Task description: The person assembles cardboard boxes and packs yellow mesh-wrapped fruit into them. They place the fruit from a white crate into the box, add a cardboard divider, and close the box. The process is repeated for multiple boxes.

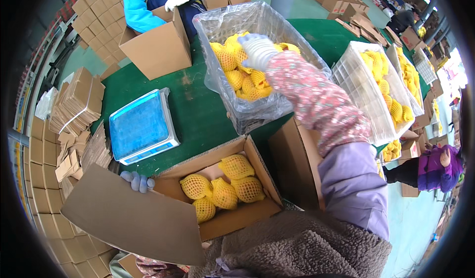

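My right hand (258, 51), in a pale glove, reaches into a plastic-lined crate (308, 60). It rests over yellow foam-netted fruits (235, 79); its fingertips are hidden, so a grip cannot be made out. Before me an open cardboard box (237, 222) holds several fruits (224, 194) in the same netting, with bare cardboard showing around them. The gloved fingers of my left hand (137, 182) curl over the edge of this box's raised flap (137, 218), which hides the rest of that hand.
A scale (141, 125) with a blue pan sits on the green table (189, 103). Across it, a gloved person (159, 3) handles another carton (159, 47). White crates (356, 92) of netted fruit stand right. Another box (297, 163) is beside my right arm; bundled flat cardboard (78, 99) lies left.
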